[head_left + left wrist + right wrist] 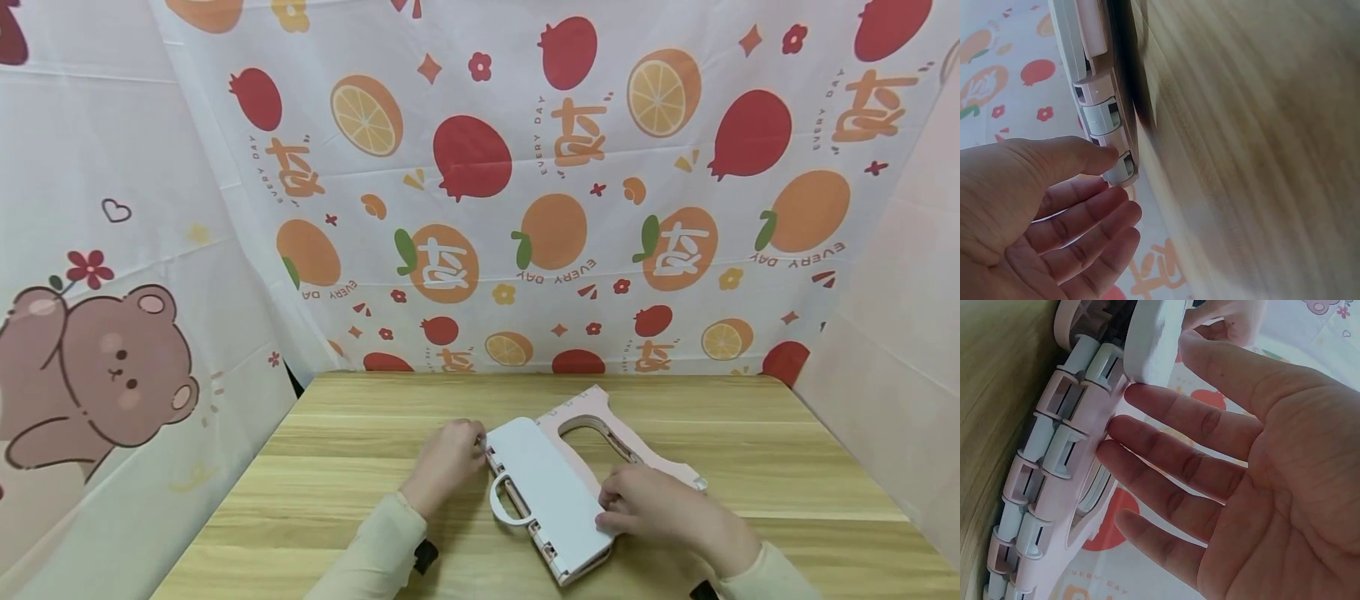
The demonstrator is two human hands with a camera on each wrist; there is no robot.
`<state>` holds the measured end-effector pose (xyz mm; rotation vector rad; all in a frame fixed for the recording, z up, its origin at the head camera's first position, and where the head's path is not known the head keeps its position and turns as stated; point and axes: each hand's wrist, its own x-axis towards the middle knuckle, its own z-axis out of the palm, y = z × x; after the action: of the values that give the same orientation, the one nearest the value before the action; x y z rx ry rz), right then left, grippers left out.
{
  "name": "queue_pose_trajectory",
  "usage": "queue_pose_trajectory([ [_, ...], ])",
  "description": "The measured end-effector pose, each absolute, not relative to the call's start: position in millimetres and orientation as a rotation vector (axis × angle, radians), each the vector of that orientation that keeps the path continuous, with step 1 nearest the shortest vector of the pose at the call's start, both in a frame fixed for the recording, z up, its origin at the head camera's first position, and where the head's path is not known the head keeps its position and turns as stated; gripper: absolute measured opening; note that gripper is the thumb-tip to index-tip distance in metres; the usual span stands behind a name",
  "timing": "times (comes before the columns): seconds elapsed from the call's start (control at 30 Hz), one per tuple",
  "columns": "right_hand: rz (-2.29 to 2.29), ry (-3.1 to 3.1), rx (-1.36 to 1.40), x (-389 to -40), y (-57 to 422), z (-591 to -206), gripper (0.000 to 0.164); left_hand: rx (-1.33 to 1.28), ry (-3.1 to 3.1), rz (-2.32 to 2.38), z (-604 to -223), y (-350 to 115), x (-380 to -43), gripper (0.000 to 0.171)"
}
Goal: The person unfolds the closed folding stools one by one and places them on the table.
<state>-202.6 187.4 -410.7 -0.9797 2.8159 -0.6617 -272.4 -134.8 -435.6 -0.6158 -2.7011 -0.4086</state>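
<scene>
A folding plastic stool (551, 492) in white and pale pink lies partly folded on the wooden table (337, 517). Its white panel is uppermost, with a curved carry handle (504, 504) on the near left side. My left hand (447, 462) pinches the far left corner, thumb on the hinge (1107, 122) and index finger behind its end. At the panel's right edge, my right hand (656, 504) touches the stool with its thumb and fairly straight fingers (1172, 412). Beyond the white panel spreads a pink section (660, 462) with a long rounded opening.
A white cloth with fruit prints (480, 208) hangs behind the table's back edge. Another cloth, with a brown bear (123, 367), hangs at the left, and a pale cloth (892, 350) stands at the right. Bare wood surrounds the stool.
</scene>
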Motion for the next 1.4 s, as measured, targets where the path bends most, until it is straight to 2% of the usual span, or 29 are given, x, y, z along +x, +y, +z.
queue_pose_trajectory([
  [0.33, -0.661, 2.813, -0.973, -204.1, 189.7, -408.9, 0.019, -0.585, -2.733, -0.481, -435.7, -136.8, -270.8, 0.016],
  [0.6, -0.671, 2.908, -0.780, -229.5, 224.6, -408.2, 0.043, -0.582, -2.779, -0.596, -434.8, -142.6, -252.1, 0.013],
  [0.7, -0.653, 2.930, -0.738, -235.8, 232.1, -410.7, 0.046, -0.625, -2.795, -0.666, -433.7, -145.2, -245.2, 0.014],
  [0.83, -0.639, 2.934, -0.721, -240.8, 236.2, -413.2, 0.045, -0.675, -2.813, -0.718, -432.7, -146.8, -237.8, 0.015],
  [1.2, -0.619, 2.947, -0.693, -242.1, 235.8, -415.0, 0.041, -0.729, -2.804, -0.764, -431.4, -145.8, -226.4, 0.004],
  [1.4, -0.640, 2.935, -0.634, -241.7, 234.8, -417.2, 0.039, -0.747, -2.834, -0.833, -428.4, -142.4, -223.2, 0.014],
])
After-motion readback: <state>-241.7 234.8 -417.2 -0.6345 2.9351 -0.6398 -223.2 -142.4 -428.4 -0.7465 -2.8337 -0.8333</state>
